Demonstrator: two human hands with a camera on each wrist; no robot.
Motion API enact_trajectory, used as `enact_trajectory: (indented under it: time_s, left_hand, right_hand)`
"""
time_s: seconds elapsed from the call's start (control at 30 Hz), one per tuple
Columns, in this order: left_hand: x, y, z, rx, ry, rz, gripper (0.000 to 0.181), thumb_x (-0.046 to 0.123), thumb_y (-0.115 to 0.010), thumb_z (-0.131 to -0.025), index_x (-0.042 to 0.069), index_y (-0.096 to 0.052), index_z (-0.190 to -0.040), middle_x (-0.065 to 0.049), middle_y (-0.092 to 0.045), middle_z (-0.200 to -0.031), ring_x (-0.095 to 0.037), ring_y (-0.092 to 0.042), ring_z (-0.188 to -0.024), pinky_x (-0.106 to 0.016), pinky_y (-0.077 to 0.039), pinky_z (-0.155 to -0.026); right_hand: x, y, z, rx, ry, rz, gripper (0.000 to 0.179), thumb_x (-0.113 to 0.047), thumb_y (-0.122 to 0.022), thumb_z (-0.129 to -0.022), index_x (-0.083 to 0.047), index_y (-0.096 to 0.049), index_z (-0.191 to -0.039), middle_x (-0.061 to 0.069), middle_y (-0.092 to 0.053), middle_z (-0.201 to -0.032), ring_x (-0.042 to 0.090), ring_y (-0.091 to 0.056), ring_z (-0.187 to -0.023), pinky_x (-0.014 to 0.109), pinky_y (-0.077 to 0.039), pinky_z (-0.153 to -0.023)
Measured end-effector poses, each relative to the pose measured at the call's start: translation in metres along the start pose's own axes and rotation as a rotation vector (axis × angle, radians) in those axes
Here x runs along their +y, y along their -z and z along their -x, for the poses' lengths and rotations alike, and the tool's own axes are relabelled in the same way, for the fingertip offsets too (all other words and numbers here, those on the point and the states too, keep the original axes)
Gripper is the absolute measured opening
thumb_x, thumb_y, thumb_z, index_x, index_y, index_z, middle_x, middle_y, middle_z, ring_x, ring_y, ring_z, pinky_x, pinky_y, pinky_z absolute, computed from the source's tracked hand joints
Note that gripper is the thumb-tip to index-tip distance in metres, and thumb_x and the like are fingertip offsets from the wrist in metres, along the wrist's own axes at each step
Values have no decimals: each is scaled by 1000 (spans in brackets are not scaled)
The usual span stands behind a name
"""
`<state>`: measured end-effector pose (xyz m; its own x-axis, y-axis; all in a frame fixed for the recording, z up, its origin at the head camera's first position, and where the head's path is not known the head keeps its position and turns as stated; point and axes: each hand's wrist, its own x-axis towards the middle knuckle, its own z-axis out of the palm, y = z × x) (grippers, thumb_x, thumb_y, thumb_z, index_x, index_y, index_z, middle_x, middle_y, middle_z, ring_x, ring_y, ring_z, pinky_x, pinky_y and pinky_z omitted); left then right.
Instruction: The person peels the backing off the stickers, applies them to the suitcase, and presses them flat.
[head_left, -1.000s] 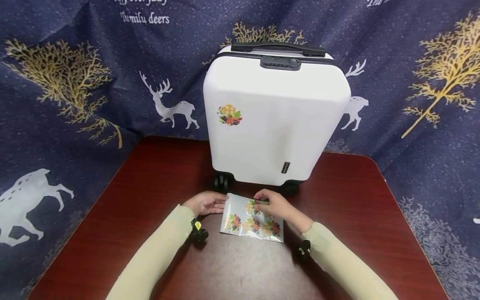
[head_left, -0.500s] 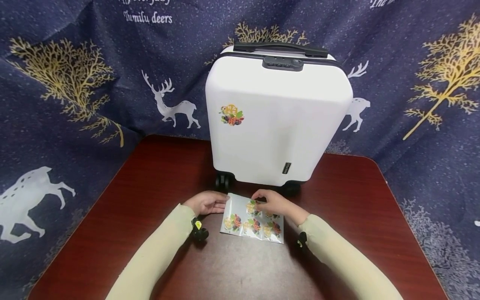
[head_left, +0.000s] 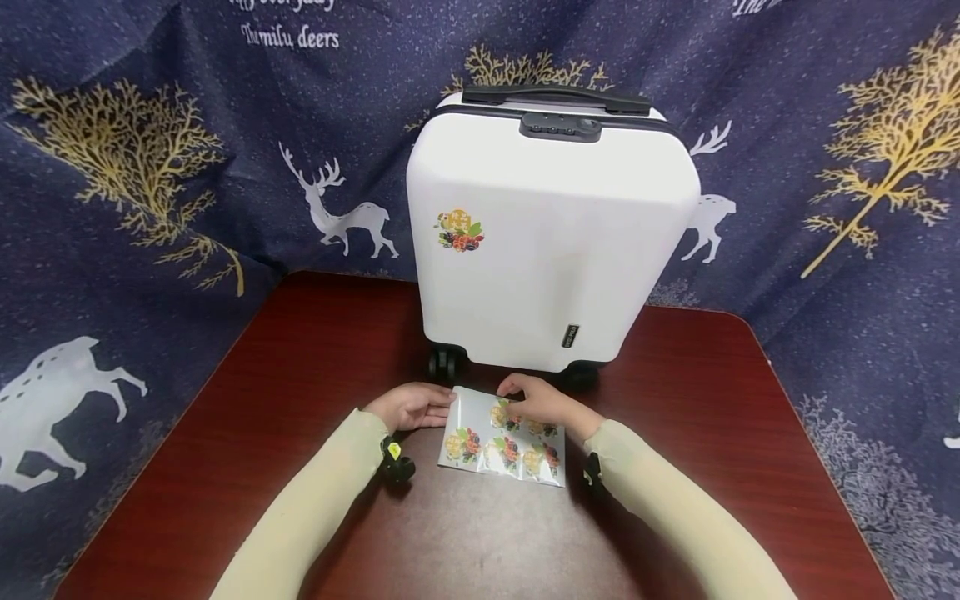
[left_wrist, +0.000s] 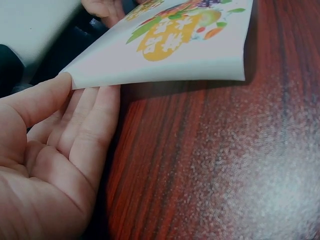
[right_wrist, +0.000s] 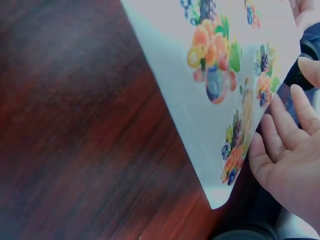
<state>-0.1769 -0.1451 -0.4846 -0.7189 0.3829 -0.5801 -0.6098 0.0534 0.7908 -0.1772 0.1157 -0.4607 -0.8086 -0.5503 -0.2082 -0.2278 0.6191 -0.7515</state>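
Note:
A white sheet of fruit stickers lies raised a little off the table in front of the suitcase, printed with several fruit pictures. My left hand pinches its far left corner, with the thumb on top and the fingers beneath, as the left wrist view shows. At the far edge is my right hand. In the right wrist view its fingers reach loosely behind the sheet's edge, and the thumb stands apart from them. A white suitcase stands upright behind, bearing one fruit sticker at its upper left.
The suitcase rests on black wheels and has a black handle and a combination lock on top. Beneath everything is a dark red wooden table. A blue cloth with deer and trees hangs behind.
My right hand has slid a little to the left along the sheet's far edge. The left hand keeps its grip on the corner, and the suitcase has not moved.

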Motion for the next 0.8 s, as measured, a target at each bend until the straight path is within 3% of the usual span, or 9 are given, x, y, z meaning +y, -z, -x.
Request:
enact_trajectory:
  time_s: [0.2, 0.37, 0.73, 0.8]
  left_hand:
    - [-1, 2, 1, -4, -1, 6, 36, 5, -49, -107, -9, -45, -139, 1, -72, -90, -9, -70, -86, -29, -64, -92]
    - [-2, 3, 1, -2, 2, 16, 35, 5, -48, -107, -8, -44, -139, 3, -72, -88, -9, -70, -85, -29, -64, -93]
    - [-2, 1, 0, 8, 0, 10, 38, 6, -49, -107, -9, -43, -141, 2, -72, -89, -9, -70, -87, -30, -64, -94]
    - [-2, 1, -1, 8, -1, 12, 37, 6, -49, -107, -9, -44, -141, 2, -72, -89, -9, -70, -87, -30, -64, -94]
  right_hand:
    - [-2, 0, -7, -12, 3, 12, 26, -10, -58, -93, -5, -68, -116, 17, -67, -121, 27, -62, -111, 41, -55, -97]
    - [-1, 3, -11, -53, 20, 7, 24, -13, -60, -95, -5, -69, -116, 14, -70, -116, 20, -62, -101, 33, -54, -88]
    - [1, 10, -14, -61, 8, -30, 21, -13, -71, -96, -3, -74, -115, 16, -73, -119, 26, -67, -112, 38, -58, -96]
    - [1, 10, -13, -60, 10, -36, 21, -13, -70, -96, -3, -75, -113, 15, -76, -111, 23, -69, -106, 37, -59, -94]
